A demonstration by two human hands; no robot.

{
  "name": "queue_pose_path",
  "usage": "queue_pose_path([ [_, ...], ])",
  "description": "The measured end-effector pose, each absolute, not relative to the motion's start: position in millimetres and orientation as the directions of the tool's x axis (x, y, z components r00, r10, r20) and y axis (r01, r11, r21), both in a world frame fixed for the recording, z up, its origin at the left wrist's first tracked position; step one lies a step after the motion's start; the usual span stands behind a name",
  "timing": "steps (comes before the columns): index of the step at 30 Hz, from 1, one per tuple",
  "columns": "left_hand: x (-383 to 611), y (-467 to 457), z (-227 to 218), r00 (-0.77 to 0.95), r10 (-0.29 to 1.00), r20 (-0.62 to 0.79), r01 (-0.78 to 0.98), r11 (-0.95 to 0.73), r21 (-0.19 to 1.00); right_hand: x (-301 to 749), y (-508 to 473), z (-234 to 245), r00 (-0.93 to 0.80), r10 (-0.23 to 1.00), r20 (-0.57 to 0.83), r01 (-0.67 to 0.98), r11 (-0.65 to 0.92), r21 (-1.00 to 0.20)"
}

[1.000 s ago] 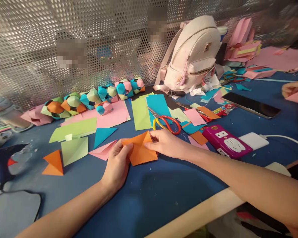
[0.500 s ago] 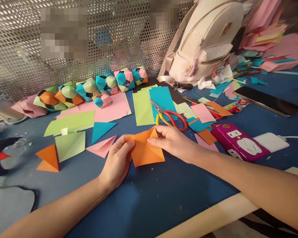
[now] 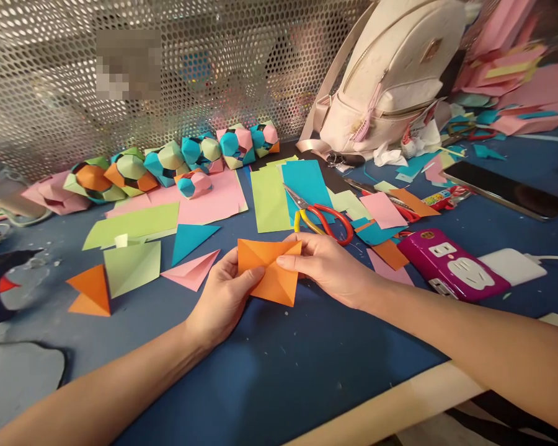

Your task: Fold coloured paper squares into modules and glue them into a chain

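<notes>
An orange square of paper point(image 3: 275, 286) with crossing diagonal creases is held up over the blue table. On its left side my left hand point(image 3: 227, 286) grips it, thumb on the front and fingers behind. My right hand point(image 3: 328, 267) pinches its upper right part the same way. To the left of the hands lie a folded pink paper point(image 3: 193, 271), a blue paper triangle point(image 3: 193, 244), a creased light green square point(image 3: 134, 267) and a folded orange paper point(image 3: 92, 291). Scissors with red and yellow handles point(image 3: 323, 217) rest just beyond my right hand.
Several folded paper balls point(image 3: 165, 162) line the perforated metal screen point(image 3: 242, 80). A pale backpack point(image 3: 381, 93) stands at the back. Toward the right are a purple power strip point(image 3: 451, 263), a white charger point(image 3: 511, 266), a phone point(image 3: 506, 189) and many paper scraps.
The orange paper has turned between my hands, and its upper left corner now stands free. My left thumb has moved inward toward the middle of the sheet.
</notes>
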State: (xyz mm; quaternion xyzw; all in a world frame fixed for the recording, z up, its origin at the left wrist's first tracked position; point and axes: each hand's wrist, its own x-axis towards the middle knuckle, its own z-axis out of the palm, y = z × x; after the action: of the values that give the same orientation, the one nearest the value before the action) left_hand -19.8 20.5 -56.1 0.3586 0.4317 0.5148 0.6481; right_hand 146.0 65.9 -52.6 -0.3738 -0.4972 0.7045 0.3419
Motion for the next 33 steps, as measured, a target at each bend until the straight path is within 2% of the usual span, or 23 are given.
queue_pose_path([
  [7, -19.6, 18.3, -57.0, 0.12, 0.978, -0.171, -0.314, 0.201, 0.928, 145.5, 64.7, -51.5, -0.506, 0.838, -0.205, -0.109, -0.298, -0.948],
  [16, -19.2, 18.3, -57.1, 0.1, 0.979, -0.176, -0.304, 0.198, 0.932, 145.1, 63.6, -51.3, -0.475, 0.857, -0.198, -0.018, -0.234, -0.972],
  [21, -18.0, 18.6, -55.2, 0.066, 0.983, -0.172, -0.325, 0.184, 0.927, 144.6, 64.0, -51.8, -0.463, 0.864, -0.199, -0.011, -0.23, -0.973],
  [27, -17.5, 18.7, -54.3, 0.015, 0.984, -0.18, -0.315, 0.175, 0.933, 142.7, 62.6, -47.2, -0.497, 0.849, -0.181, -0.118, -0.272, -0.955],
  [33, -16.1, 19.9, -51.5, -0.081, 0.974, -0.21, -0.381, 0.165, 0.91, 142.2, 61.9, -45.0, -0.438, 0.884, -0.164, -0.058, -0.21, -0.976],
])
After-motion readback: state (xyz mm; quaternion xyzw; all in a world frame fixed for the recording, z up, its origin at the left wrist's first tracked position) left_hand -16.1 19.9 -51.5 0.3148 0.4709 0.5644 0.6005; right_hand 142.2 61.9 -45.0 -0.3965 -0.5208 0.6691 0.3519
